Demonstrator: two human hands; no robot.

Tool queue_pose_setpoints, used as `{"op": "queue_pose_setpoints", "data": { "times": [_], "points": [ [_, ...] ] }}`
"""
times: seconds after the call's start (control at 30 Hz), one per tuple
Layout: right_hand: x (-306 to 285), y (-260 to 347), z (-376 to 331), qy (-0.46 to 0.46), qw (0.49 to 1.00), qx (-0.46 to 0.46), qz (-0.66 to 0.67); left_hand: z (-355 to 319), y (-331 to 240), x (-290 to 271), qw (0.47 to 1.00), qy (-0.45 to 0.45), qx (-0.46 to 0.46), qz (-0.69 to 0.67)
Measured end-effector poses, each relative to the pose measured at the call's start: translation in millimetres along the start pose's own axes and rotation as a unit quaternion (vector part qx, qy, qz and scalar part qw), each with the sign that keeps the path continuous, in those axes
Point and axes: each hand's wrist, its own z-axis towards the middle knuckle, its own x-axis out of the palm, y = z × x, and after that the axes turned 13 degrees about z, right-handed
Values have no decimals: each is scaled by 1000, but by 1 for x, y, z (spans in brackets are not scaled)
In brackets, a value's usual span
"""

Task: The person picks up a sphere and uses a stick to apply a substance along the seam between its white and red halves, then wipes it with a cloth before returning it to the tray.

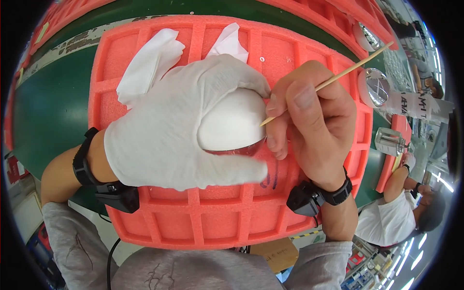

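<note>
A: Right in the middle, a rounded white object (232,121) with a clear reddish rim along its lower edge sits over the pink foam tray (212,222), cupped in the gloved left hand (179,130).

B: That left hand wears a white fabric glove, fingers curled over the top of the white object, thumb stretched out beneath it. It is gripping it firmly.

A: And the bare right hand (309,121) comes in from the right, pinching a thin wooden stick (328,82) between thumb and fingers. Closed tight on the stick.

B: The stick's lower tip touches the right side of the white object, right at the edge. Its other end slants up toward the upper right.

A: Loose white cloth (150,67) pokes out behind the gloved fingers, lying on the tray's grid of square pockets.

B: Dark wristbands on both wrists, each carrying a small black device. Grey sleeves below.

A: Under the tray, the green bench (53,111). More pink foam trays along the far edge.

B: Off to the right, round shiny pieces (374,87) lie on foam, and a clear glass bottle (389,141) stands nearby.

A: Lower right, another person in a white shirt (386,222) is seated, well apart from the hands.
</note>
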Motion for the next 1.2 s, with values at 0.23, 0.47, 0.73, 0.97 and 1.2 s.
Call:
{"op": "queue_pose_setpoints", "data": {
  "times": [0.23, 0.47, 0.73, 0.97, 1.2],
  "points": [
    [3, -1, -1, -8, 1000, -10, -5, 0, 0, -7, 999, 28, -6, -15],
    [8, 2, -5, -4, 999, -40, -4, 1, 3, 2, 998, -25, 11, -48],
    [5, 9, -2, 104, 960, -139, -218, -1, 2, -1, 992, -4, -6, -129],
    [14, 10, -1, 131, 933, -142, -303, -2, 11, 8, 994, -33, 13, -103],
    [15, 12, 3, 175, 915, -148, -332, -3, 14, 8, 998, -23, 9, -60]
  ]
}}
